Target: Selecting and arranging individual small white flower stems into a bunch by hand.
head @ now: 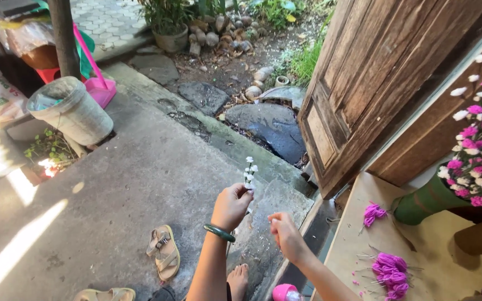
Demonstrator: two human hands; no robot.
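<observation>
Making little flowers
Left hand grip holds a white flower sprig up; right hand grip is pinched narrow, just beside it.

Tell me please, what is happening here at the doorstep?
A person sits at a wooden door above a concrete yard. The left hand, with a green bangle on the wrist, holds up a small sprig of white artificial flowers. The right hand is beside it, fingers pinched. Loose pink flower bundles lie on the board to the right, near a green vase of pink and white flowers.
</observation>
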